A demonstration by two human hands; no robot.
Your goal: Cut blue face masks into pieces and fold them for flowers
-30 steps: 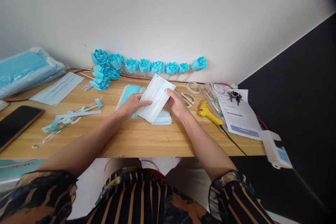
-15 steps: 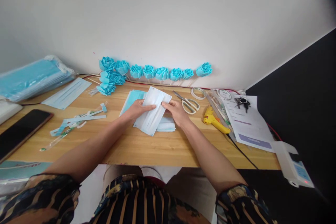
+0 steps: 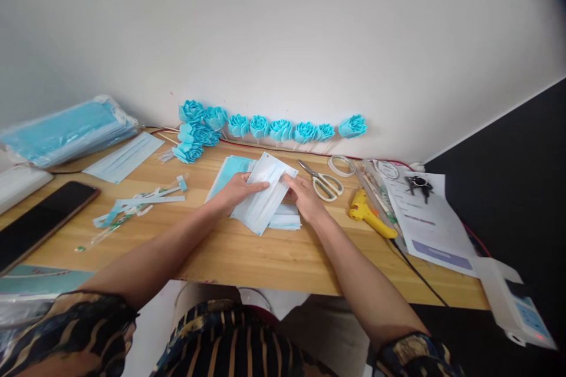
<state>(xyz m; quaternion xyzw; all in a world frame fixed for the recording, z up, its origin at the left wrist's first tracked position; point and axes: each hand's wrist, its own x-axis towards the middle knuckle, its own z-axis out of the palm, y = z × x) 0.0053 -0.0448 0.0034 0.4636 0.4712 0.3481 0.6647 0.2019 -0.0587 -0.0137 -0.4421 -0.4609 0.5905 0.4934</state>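
Note:
A pale face mask [image 3: 260, 206] without ear loops is held tilted between both hands, over the middle of the table. My left hand [image 3: 242, 189] is closed on its left side, the thumb lying across the front. On the right edge, near the upper corner, my right hand [image 3: 304, 193] pinches it; those fingers are partly hidden behind the mask. Beneath and behind it lie blue mask sheets [image 3: 230, 172] and a smaller pale stack [image 3: 285, 219]. White-handled scissors [image 3: 325, 184] rest just right of my right hand.
Blue flowers on sticks [image 3: 280, 129] lean along the wall. Left are a bag of masks [image 3: 66, 129], a single mask [image 3: 126, 159], cut strips [image 3: 145, 201] and a phone [image 3: 46, 215]. Right are a tape roll [image 3: 341, 165], yellow glue gun [image 3: 369, 215], paper [image 3: 424, 218] and keys [image 3: 419, 184].
The view has shifted slightly, so everything sits a little further right and lower. Both hands keep hold of the mask, with the right fingers moved a little along its edge.

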